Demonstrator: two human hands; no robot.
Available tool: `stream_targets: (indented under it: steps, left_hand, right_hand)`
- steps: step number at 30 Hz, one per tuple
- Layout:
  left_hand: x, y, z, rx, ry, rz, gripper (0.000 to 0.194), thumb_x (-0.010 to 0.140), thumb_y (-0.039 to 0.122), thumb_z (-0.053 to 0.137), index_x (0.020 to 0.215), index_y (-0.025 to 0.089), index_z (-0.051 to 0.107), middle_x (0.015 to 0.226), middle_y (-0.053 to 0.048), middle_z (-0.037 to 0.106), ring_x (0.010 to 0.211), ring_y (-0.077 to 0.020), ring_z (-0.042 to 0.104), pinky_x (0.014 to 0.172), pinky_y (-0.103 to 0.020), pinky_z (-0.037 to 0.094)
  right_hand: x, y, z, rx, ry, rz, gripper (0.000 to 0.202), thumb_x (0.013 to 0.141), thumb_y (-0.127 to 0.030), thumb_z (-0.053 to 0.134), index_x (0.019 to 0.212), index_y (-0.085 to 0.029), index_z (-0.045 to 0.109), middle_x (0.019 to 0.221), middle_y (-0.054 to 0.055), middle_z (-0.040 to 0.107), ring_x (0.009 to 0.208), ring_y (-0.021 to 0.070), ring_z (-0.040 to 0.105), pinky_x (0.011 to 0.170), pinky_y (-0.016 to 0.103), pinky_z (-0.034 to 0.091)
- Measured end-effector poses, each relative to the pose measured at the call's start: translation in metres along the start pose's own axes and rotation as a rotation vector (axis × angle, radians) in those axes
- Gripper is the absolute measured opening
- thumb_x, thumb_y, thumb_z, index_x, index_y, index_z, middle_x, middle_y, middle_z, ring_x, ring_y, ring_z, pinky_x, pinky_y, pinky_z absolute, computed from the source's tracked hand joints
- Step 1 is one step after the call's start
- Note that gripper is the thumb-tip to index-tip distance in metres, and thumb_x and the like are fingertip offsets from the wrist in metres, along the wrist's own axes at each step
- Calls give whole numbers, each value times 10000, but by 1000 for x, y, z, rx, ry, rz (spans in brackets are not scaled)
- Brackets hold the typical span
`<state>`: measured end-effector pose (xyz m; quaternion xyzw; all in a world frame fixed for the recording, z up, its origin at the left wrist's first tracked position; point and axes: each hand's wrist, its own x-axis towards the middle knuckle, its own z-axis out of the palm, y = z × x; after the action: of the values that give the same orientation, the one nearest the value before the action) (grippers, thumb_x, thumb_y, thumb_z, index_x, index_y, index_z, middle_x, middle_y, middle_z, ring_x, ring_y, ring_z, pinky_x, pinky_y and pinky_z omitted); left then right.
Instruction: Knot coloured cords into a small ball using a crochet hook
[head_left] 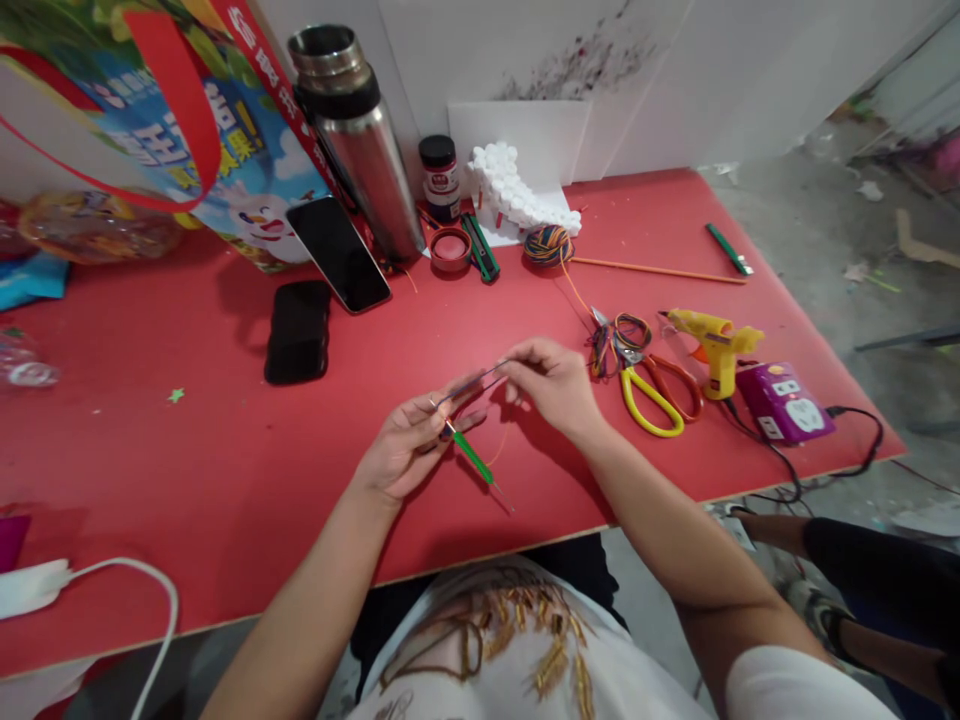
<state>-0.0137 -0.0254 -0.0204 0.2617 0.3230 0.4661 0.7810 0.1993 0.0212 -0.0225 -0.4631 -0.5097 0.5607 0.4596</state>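
My left hand (409,445) is closed around a thin crochet hook (474,458) with a green grip, its metal end pointing toward the table's front edge. A dark strand of yarn (472,383) is looped at the hook's upper end and stretches across to my right hand (551,385). There my thumb and forefinger pinch it. Below the hands hangs a fine orange strand (501,445). Right of my right hand lie scissors (651,400) with yellow and red handles, and small bundles of coloured yarn (632,332) rest on their blades.
Behind my hands are a multicoloured yarn ball (547,246), a wooden stick (660,270), a green cutter (480,248), a steel bottle (367,150) and two phones (339,252). A yellow glue gun (716,345) and purple power socket (784,402) stand right. A person's legs (862,575) show beyond.
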Motion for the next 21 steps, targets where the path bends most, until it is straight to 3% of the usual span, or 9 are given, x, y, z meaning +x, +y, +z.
stream_targets:
  steps: [4, 6, 8, 9, 11, 13, 16, 19, 21]
  left_hand:
    - [1, 1, -7, 120, 132, -112, 226, 794, 235, 943, 900, 136, 770, 1095, -126, 846, 893, -249, 834, 837, -408, 707]
    - [1, 1, -9, 164, 168, -126, 289, 754, 245, 972, 877, 128, 739, 927, -112, 845, 817, -266, 836, 795, -431, 713]
    - [1, 1, -10, 202, 181, -136, 324, 737, 260, 984, 880, 123, 727, 871, -116, 838, 808, -279, 840, 790, -424, 712]
    - [1, 1, -9, 218, 181, -144, 332, 736, 267, 984, 879, 120, 724, 874, -125, 839, 799, -279, 840, 780, -408, 711]
    - [0, 3, -8, 235, 180, -154, 335, 735, 274, 984, 868, 113, 722, 886, -141, 840, 779, -272, 839, 758, -371, 707]
    - [-2, 6, -8, 237, 174, -161, 325, 739, 273, 981, 851, 105, 727, 873, -147, 836, 765, -263, 836, 748, -348, 703]
    - [-5, 12, -8, 242, 155, -172, 291, 757, 267, 967, 850, 94, 752, 848, -136, 825, 763, -256, 832, 756, -352, 707]
    - [-6, 17, -10, 237, 143, -173, 259, 767, 251, 960, 850, 96, 768, 840, -117, 818, 759, -245, 828, 760, -355, 710]
    - [-6, 19, -11, 222, 144, -166, 249, 765, 238, 960, 843, 97, 770, 832, -112, 815, 750, -240, 826, 752, -347, 710]
  right_hand:
    - [10, -13, -25, -170, 251, -225, 91, 896, -297, 745, 917, -209, 736, 756, -3, 753, 671, 144, 721, 694, 298, 641]
    - [12, -20, -37, -400, 274, -414, 97, 956, -281, 688, 974, -217, 760, 950, 47, 793, 846, 177, 753, 832, 356, 654]
    - [10, -29, -48, -672, 213, -543, 232, 986, -227, 619, 1172, -231, 757, 1280, 110, 767, 1169, 242, 736, 1026, 442, 619]
    - [7, -33, -54, -798, 193, -530, 336, 988, -185, 580, 1287, -237, 723, 1391, 131, 721, 1245, 263, 712, 1072, 474, 597]
    - [-3, -41, -65, -971, 247, -427, 461, 973, -142, 546, 1419, -210, 645, 1474, 181, 649, 1136, 277, 738, 1001, 488, 621]
    - [-18, -44, -78, -1142, 312, -331, 417, 986, -201, 564, 1392, -165, 650, 1376, 201, 680, 1022, 293, 740, 892, 471, 637]
    - [-45, -39, -98, -1437, 282, -138, 391, 1011, -250, 540, 1368, -129, 644, 1246, 212, 729, 978, 345, 725, 835, 484, 613]
    - [-69, -28, -114, -1662, 184, 4, 407, 996, -231, 516, 1335, -39, 634, 1066, 239, 730, 984, 396, 691, 907, 534, 571]
    - [-79, -24, -121, -1704, 145, 33, 454, 996, -228, 506, 1391, -26, 602, 1151, 264, 710, 1018, 394, 675, 951, 527, 553]
